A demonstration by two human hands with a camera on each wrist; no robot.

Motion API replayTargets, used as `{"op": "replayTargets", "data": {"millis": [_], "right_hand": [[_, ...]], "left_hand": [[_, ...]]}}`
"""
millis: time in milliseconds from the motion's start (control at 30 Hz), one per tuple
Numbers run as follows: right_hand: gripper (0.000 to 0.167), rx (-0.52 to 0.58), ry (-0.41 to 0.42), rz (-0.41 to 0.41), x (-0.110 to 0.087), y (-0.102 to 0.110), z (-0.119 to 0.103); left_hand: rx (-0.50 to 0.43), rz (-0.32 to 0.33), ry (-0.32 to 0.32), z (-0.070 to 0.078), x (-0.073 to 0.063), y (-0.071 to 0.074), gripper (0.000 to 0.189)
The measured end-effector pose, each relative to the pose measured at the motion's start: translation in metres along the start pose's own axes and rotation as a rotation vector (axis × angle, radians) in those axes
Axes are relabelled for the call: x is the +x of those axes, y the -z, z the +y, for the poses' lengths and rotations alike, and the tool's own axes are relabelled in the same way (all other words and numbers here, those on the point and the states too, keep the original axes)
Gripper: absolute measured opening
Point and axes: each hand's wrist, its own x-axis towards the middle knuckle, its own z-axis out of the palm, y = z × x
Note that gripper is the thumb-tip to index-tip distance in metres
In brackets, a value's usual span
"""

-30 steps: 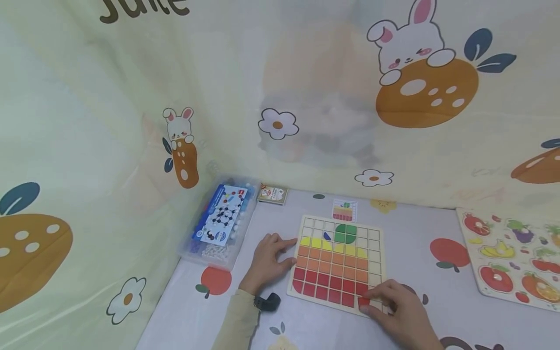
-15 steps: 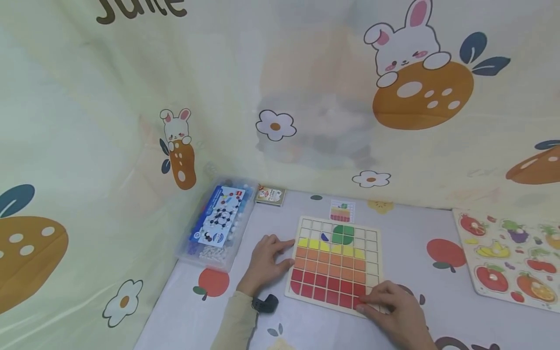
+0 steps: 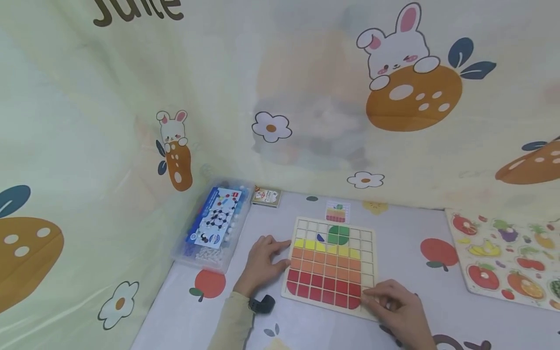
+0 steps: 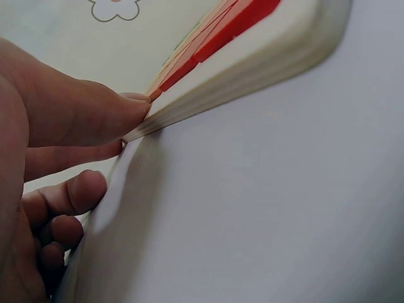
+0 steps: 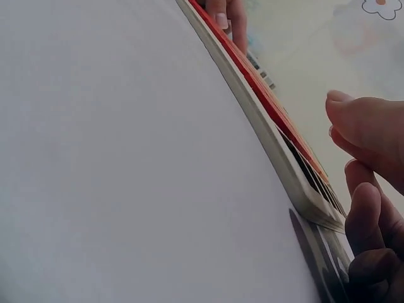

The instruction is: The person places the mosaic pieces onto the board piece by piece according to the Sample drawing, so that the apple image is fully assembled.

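Observation:
A square wooden grid board (image 3: 368,265) lies on the table in the head view. Rows of red, orange and yellow tiles fill its lower part, with green tiles (image 3: 339,235) and a small blue one (image 3: 321,237) above. My left hand (image 3: 262,265) touches the board's left edge with thumb and index finger; the left wrist view shows the thumb tip against that edge. By the lower right corner hovers my right hand (image 3: 397,307), beside a rounded red tile (image 3: 354,303) at the end of the bottom row. Nothing shows between its fingers in the right wrist view.
Behind the board lies a small pattern card (image 3: 338,212). A clear plastic case (image 3: 214,221) with a molecule label and a small box (image 3: 266,196) stand at back left. A fruit puzzle board (image 3: 503,257) lies at right. A printed curtain (image 3: 306,97) hangs behind.
My right hand held the red tile at the bottom row's right end; now the tile lies in its cell and the fingers are off it, slightly to the right. The left hand stays on the edge.

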Motion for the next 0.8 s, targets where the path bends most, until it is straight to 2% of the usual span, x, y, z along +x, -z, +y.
{"op": "replayTargets", "data": {"millis": [233,467,667,800], "right_hand": [[0.011,-0.011,0.01,0.012,0.002,-0.001,0.0025],[0.009,-0.018,-0.027,0.018,-0.0002,-0.0018,-0.0002],[0.009,-0.004,0.031,0.029,-0.001,-0.0015,0.0002],[0.01,0.008,0.032,0.027,-0.0022,-0.0005,0.0002]], "left_hand": [[-0.005,0.009,-0.008,-0.0012,0.0007,-0.0009,0.05],[-0.002,0.009,0.003,-0.0009,0.0001,-0.0012,0.05],[-0.002,0.016,0.013,-0.0016,0.0003,-0.0022,0.051],[0.001,0.02,0.005,-0.0013,0.0013,-0.0039,0.05]]}}
